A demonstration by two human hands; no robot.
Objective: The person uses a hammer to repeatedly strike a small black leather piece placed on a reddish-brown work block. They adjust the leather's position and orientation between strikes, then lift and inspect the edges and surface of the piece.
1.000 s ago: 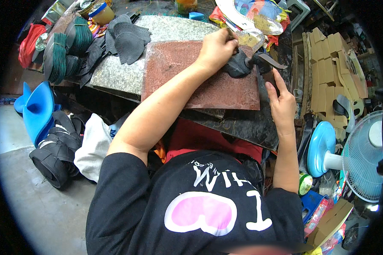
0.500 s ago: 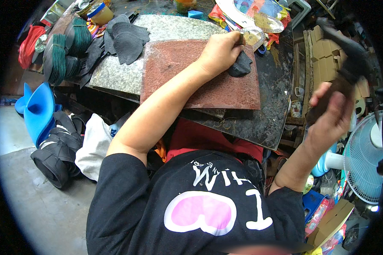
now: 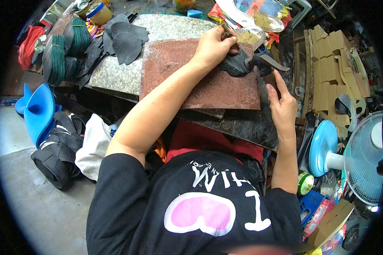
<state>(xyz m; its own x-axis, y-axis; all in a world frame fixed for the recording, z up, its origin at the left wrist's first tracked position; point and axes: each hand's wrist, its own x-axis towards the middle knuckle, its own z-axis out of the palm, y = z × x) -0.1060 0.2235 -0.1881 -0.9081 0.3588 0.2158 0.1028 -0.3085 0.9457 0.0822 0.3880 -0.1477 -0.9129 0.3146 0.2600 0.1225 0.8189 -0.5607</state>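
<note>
My right hand (image 3: 283, 106) grips the dark handle of a hammer (image 3: 264, 63) with a curved claw. Its head is low over the right side of a reddish-brown board (image 3: 178, 80), close to the edge of a black textured leather piece (image 3: 236, 67); whether they touch I cannot tell. Above that piece, my left hand (image 3: 215, 46) is closed with fingers pinched round a short brownish rod-shaped tool (image 3: 226, 29), whose upper end sticks out. The tool's lower end is hidden by my fingers.
Several black cut pieces (image 3: 125, 40) lie on the speckled stone slab (image 3: 170, 25) at the left. Beyond them are stacks tied with green cord (image 3: 55, 59). White sole shapes (image 3: 259, 21) sit at the far right. A fan (image 3: 364, 157) and cardboard pieces (image 3: 332, 63) stand right of the table.
The hammer has swung down and left from its raised place at the right to the board. My left hand has shifted slightly left, and more of the black piece shows.
</note>
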